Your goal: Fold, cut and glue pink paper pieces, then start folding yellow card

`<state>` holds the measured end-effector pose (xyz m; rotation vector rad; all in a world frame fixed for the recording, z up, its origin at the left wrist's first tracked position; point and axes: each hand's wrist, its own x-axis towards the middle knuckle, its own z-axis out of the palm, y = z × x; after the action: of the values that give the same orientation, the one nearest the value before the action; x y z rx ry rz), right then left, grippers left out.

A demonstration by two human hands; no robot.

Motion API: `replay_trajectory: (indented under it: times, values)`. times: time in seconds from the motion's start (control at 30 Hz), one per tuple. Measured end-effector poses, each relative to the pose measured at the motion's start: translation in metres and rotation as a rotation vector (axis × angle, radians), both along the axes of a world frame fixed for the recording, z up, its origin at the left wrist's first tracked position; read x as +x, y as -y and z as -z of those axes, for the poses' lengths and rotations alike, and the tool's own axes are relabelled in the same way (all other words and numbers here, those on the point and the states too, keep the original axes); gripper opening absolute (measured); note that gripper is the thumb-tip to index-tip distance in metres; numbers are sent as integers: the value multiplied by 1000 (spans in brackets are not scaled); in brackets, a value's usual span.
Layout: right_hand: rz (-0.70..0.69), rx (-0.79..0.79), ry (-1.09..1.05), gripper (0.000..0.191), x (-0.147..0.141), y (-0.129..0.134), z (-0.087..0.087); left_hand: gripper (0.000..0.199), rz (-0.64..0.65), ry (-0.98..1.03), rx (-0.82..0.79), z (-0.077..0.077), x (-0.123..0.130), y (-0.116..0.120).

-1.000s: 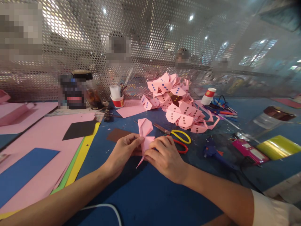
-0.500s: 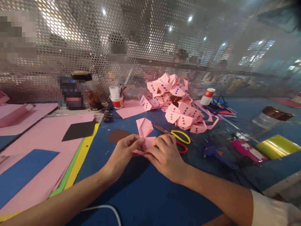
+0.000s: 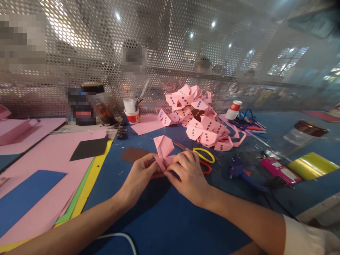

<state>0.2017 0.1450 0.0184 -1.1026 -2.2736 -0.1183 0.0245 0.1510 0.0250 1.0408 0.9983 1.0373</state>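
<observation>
Both hands meet at the middle of the blue table [image 3: 170, 223] around a folded pink paper piece [image 3: 163, 146]. My left hand [image 3: 139, 177] pinches its lower left part, and my right hand [image 3: 187, 175] grips its lower right side. The piece's faceted top stands up above the fingers, and a narrow pink strip slants down between the hands. Fingertips hide part of the lower folds. Scissors [image 3: 204, 156] with yellow and red handles lie just beyond my right hand. A brown paper piece [image 3: 132, 154] lies behind my left hand.
Pink folded paper shapes [image 3: 204, 120] pile up at the back. Left are coloured sheets [image 3: 53, 152] and a lidded jar [image 3: 104, 109]. Right are a blue glue gun [image 3: 240, 170], a magenta object [image 3: 280, 170], a yellow roll [image 3: 313, 165] and a clear jar [image 3: 300, 134]. A white cable [image 3: 122, 235] lies in front.
The pink paper has turned slightly between my fingers. Its narrow strip now slants down between the hands, where before it lay flatter. Both hands keep their pinch.
</observation>
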Motion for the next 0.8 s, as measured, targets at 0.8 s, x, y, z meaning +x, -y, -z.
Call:
replay_trajectory:
  times: [0.8]
  values:
    - [36,-57,-30,8,1,-1,0,14,63,0,71,2,1,1]
